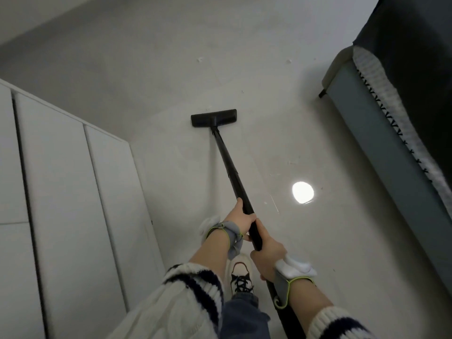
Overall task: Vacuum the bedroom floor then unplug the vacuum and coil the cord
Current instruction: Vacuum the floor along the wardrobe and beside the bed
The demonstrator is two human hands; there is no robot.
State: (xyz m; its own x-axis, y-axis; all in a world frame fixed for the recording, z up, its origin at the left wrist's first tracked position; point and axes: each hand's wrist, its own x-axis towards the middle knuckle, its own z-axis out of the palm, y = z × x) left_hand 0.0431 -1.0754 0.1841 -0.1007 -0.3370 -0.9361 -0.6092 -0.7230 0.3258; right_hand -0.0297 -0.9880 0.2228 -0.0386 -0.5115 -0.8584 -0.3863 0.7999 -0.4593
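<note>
the job looks to be in its first stage: vacuuming. both hands grip the black wand [234, 177], the left hand [241, 220] higher up with fingers [252, 222] curled round it, the right hand [267, 255] lower near the hose end, also wrapped tight. the floor head [214, 117] sits flat on the pale floor [305, 133], reaching toward the wall, between the white wardrobe [73, 192] and the bed [391, 133]. small specks lie on the floor beyond the head, so sweeping likely isn't finished. no plug or cord shows; unplugging and coiling remain.
</note>
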